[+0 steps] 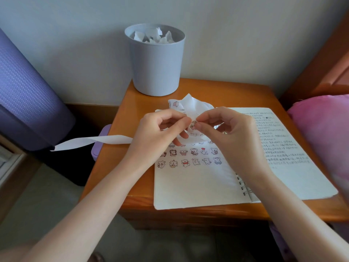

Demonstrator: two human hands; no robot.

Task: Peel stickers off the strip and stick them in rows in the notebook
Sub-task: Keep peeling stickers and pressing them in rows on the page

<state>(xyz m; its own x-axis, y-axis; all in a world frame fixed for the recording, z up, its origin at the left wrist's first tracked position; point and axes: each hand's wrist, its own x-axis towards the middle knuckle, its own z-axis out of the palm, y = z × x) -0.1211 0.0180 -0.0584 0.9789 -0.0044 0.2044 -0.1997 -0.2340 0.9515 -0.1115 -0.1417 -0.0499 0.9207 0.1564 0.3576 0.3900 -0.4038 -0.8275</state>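
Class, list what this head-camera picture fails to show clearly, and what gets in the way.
All in the head view:
Top sticker rows in the notebook, hidden behind the left hand and right hand.
Handwriting on the right page, too small to read.
Bin contents below the crumpled paper, hidden by its wall.
Sticker strip where both hands pinch it, covered by fingertips.

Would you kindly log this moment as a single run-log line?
step: peeling sticker | left hand: holds strip | right hand: pinches sticker | notebook: open, sticker rows started
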